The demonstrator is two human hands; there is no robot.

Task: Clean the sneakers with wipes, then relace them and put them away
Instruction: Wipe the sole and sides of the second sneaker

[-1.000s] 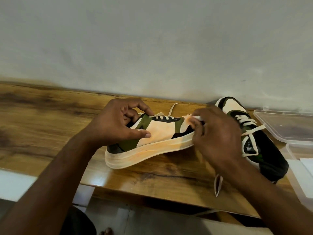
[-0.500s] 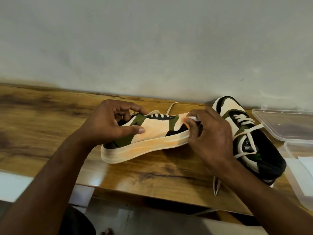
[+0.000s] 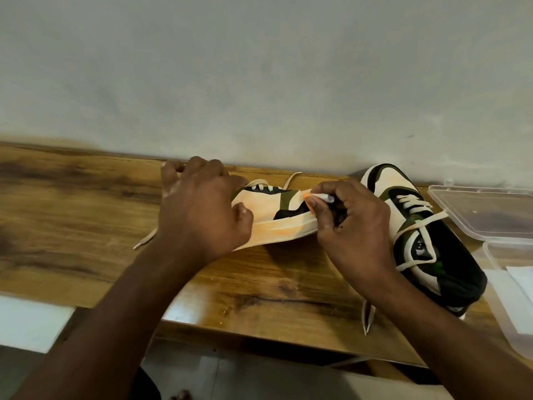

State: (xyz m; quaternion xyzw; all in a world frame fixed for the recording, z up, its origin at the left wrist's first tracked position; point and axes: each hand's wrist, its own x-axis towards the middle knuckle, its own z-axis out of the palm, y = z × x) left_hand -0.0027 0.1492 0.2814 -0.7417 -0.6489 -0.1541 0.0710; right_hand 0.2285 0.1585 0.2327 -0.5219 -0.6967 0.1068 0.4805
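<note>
Sneaker (image 3: 277,217) is being held on its side on the wooden table (image 3: 86,215), sole edge facing the camera, toe end toward the right. Heel end is being gripped by the left hand (image 3: 202,215): fingers are curled over the back, thumb (image 3: 243,212) is being pressed against the cream side panel. A small white wipe (image 3: 324,197) is being pinched by the right hand (image 3: 357,226) between thumb and fingertips and held against the toe end of the upper, just above the sole. Orange-tinted smears are showing on the side panel and the sole. A loose lace end (image 3: 145,239) is lying on the table left of the left wrist; another is sticking up behind the laces near the wall (image 3: 259,67).

Second sneaker (image 3: 427,241) is standing upright just right of the right hand, toe toward the wall, laces (image 3: 418,223) loosely threaded, one end hanging over the table's front edge (image 3: 367,319). Whether the two sneakers are touching cannot be told; the gap is being hidden by the right hand.

At far right, a clear plastic lid (image 3: 490,212) is lying on the table, with a clear box (image 3: 507,313) in front of it holding white sheets (image 3: 522,278).
</note>
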